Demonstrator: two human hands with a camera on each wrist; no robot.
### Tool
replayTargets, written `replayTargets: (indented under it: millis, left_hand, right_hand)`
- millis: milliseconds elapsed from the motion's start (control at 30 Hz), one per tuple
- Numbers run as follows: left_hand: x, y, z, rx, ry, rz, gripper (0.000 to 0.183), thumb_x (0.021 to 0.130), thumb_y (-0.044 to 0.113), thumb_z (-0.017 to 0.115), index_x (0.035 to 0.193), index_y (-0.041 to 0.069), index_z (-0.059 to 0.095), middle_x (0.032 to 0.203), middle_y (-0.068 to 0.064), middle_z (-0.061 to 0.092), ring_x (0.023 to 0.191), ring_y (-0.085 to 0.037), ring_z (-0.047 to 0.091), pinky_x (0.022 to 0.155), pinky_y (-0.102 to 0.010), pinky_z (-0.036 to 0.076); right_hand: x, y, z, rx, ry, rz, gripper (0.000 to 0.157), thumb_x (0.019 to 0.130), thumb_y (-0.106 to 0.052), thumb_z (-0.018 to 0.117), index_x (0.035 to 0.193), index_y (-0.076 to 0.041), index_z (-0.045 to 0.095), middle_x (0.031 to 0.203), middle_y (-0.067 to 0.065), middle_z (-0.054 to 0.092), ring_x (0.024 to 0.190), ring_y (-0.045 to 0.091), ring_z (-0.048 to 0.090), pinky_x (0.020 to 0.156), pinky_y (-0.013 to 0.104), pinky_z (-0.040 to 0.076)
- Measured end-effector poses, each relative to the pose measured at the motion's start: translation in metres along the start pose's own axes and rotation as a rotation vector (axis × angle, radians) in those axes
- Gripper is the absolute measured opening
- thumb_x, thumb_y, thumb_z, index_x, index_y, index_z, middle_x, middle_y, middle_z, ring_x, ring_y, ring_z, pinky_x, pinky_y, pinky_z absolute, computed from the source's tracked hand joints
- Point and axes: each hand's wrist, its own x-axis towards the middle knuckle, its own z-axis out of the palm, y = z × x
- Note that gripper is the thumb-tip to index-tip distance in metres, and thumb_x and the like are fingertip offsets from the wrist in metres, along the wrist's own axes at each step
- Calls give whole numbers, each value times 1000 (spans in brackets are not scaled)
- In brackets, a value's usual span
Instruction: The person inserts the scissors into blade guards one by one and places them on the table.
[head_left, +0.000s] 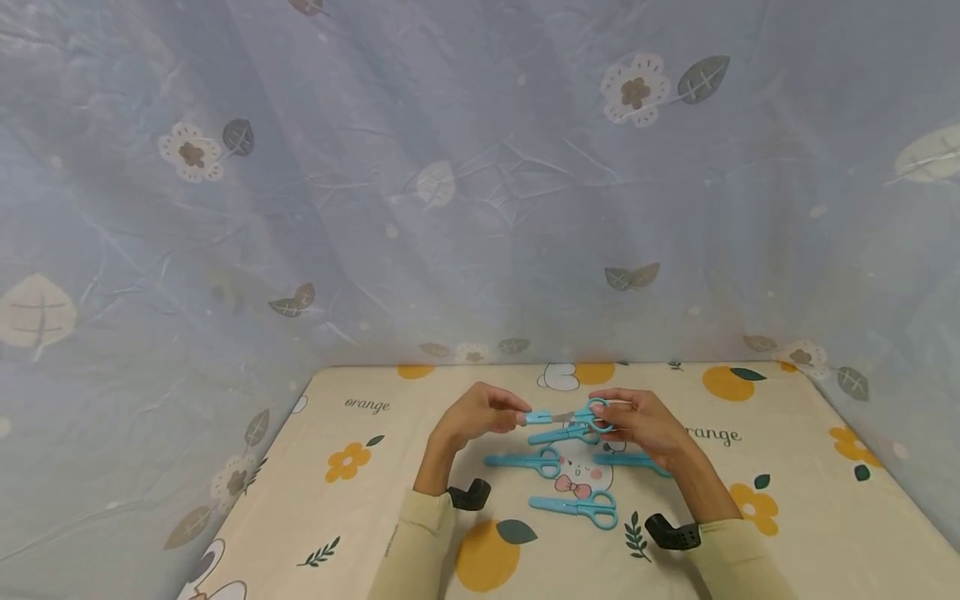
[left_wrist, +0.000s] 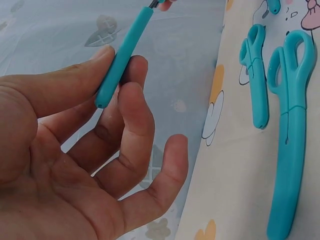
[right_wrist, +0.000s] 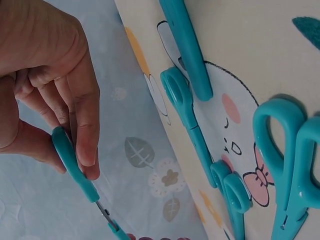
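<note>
Above the table, my left hand (head_left: pixel 480 415) pinches the light-blue blade cover (head_left: pixel 537 417) of a pair of scissors between thumb and fingers. My right hand (head_left: pixel 645 423) grips the scissors (right_wrist: pixel 70 159) by their blue handles. Between the two hands a short length of metal blade (right_wrist: pixel 104 211) shows, so the cover sits partway off; its tip side points to the left hand. In the left wrist view the cover (left_wrist: pixel 125 57) slants upward from the thumb, while the other fingers curl loosely below.
Several more covered blue scissors lie on the table: one pair (head_left: pixel 555 435) just below the held one, one pair (head_left: pixel 517 461) at left, one (head_left: pixel 628 459) under the right hand, one (head_left: pixel 570 506) nearest me. A patterned cloth (head_left: pixel 360 517) covers the table; a grey-blue curtain (head_left: pixel 480 250) hangs behind.
</note>
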Motion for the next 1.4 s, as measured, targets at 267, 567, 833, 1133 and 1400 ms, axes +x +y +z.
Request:
replayTargets:
  millis: [267,567,833,1133,1400]
  left_hand:
    - [2,6,3,-16,22,-18,22,96,13,80,114,0,81,103,-6,81,87,-14,71,82,-31,63]
    - [2,3,9,-17,35,-3,15,96,14,81,108,5,84,98,-6,80,77,-14,65,78,-30,63]
    - [2,10,10,37,49,18,16,97,15,80,110,6,84,107,-8,82,98,-22,77,89,-39,65]
    - [7,10,15,44,58,8,11,96,14,81,105,10,85,99,-6,82,94,-31,77,82,-34,64]
    - [5,11,16,-16,52,-24,18,96,12,81,111,2,82,99,-6,80,86,-19,73,80,-33,65]
  right_hand:
    - [2,-5,2,0,9,6,59,107,-26,70,154,5,51,108,6,76,103,25,77,92,42,65]
    - [1,2,7,22,11,-6,53,109,-17,64,154,6,50,103,3,75,101,23,79,87,37,66]
    - [0,0,10,21,61,4,63,106,-28,71,156,4,49,110,10,73,100,18,78,87,34,65]
    - [-1,-5,12,20,94,-26,62,106,-25,70,156,6,48,107,6,77,94,15,75,87,36,66]
    - [-3,-8,17,-8,123,-63,60,106,-23,70,154,7,50,112,9,80,94,14,76,89,42,66]
